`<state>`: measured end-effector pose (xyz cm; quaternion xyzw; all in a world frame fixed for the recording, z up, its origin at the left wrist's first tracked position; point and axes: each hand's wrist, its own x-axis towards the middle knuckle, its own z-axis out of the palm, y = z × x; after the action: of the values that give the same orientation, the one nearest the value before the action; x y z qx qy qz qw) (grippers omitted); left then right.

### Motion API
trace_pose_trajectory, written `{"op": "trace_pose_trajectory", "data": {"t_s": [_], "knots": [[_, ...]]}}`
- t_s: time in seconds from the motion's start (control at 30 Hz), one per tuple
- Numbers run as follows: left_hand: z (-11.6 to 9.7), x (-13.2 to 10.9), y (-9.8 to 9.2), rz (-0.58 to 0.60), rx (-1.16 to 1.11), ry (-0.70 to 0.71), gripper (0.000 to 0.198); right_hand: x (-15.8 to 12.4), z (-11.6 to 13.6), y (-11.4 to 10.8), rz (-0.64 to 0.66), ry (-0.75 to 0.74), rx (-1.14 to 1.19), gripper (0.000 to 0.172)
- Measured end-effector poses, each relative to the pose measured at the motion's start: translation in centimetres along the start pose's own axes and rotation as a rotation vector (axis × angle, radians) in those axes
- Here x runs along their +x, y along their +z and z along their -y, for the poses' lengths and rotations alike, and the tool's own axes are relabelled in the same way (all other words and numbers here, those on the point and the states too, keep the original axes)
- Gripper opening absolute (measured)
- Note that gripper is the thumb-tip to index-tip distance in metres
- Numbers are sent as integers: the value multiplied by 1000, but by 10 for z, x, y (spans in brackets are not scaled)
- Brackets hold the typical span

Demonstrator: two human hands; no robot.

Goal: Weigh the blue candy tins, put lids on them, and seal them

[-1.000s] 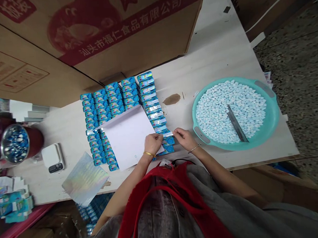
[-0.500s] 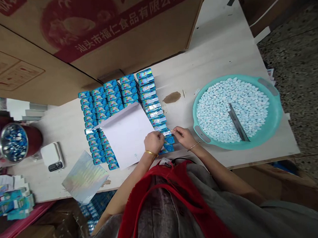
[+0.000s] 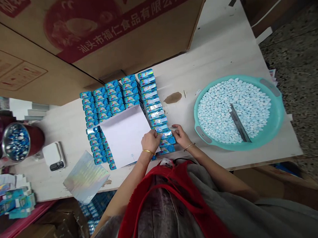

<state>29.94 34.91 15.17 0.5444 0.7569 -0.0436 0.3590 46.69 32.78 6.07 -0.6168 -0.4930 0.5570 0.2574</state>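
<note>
Several rows of small blue tins [image 3: 116, 96] lie on the pale table [image 3: 219, 49]. A white sheet [image 3: 125, 136] covers part of them. My left hand [image 3: 150, 140] rests at the sheet's right edge, fingertips pinched on a shiny sticker strip [image 3: 165, 133] that lies across a tin in the rightmost row. My right hand [image 3: 179, 134] presses the strip's other end down with curled fingers. The tins further up that row carry the same shiny strip.
A teal basin [image 3: 276, 122] of pale blue candies with a metal ruler [image 3: 238, 122] in it stands at the right. A holographic sheet [image 3: 85, 176], a small white scale [image 3: 53, 157] and a metal cup of blue pieces [image 3: 16, 142] lie left. Large cardboard boxes [image 3: 92, 37] stand behind.
Both hands have lowered the sticker strip from just above the tins onto a tin in the rightmost row, and moved slightly up the table.
</note>
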Motion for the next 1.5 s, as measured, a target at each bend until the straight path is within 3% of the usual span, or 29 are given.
{"op": "trace_pose_trajectory", "data": {"t_s": [0.07,0.13,0.2,0.27,0.33,0.37,0.43,0.53,0.57,0.63,0.73,0.83,0.9,0.97,1.1,1.27,1.4,1.5], "knots": [[-2,-6,-4,27,11,35,16,5,-2,0,31,-22,-98,35],[-1,-9,-21,18,-38,159,12,7,-2,-4,37,-75,-180,37],[9,-5,-55,-125,-141,317,18,8,3,-9,-31,-133,-205,39],[30,11,-103,-393,-213,396,27,9,14,-14,-146,-180,-157,39],[62,32,-153,-606,-168,347,32,9,31,-17,-243,-214,-67,38],[81,43,-174,-612,-103,285,32,10,42,-18,-274,-227,-23,38],[120,60,-198,-436,89,100,33,12,68,-16,-311,-255,35,36],[168,65,-190,-149,280,34,52,14,110,-3,-295,-320,40,35],[179,62,-179,-131,301,54,54,14,123,5,-273,-345,28,34],[192,50,-155,-211,285,100,45,16,147,25,-213,-421,-29,32],[194,28,-135,-315,121,164,25,19,178,67,-117,-639,-230,31],[185,7,-141,-214,-179,300,25,21,201,114,26,-819,-492,38],[178,-5,-150,-174,-337,389,27,23,211,138,172,-841,-606,34],[175,-15,-158,-221,-377,425,29,25,218,153,293,-788,-624,27],[176,-26,-161,-414,-131,479,26,29,221,156,346,-651,-519,26],[173,-33,-145,-650,176,594,24,27,223,146,335,-573,-495,31],[167,-51,-129,-753,183,649,17,27,226,144,328,-498,-526,28],[168,-72,-125,-749,3,668,7,30,226,142,267,-483,-662,27]]}}
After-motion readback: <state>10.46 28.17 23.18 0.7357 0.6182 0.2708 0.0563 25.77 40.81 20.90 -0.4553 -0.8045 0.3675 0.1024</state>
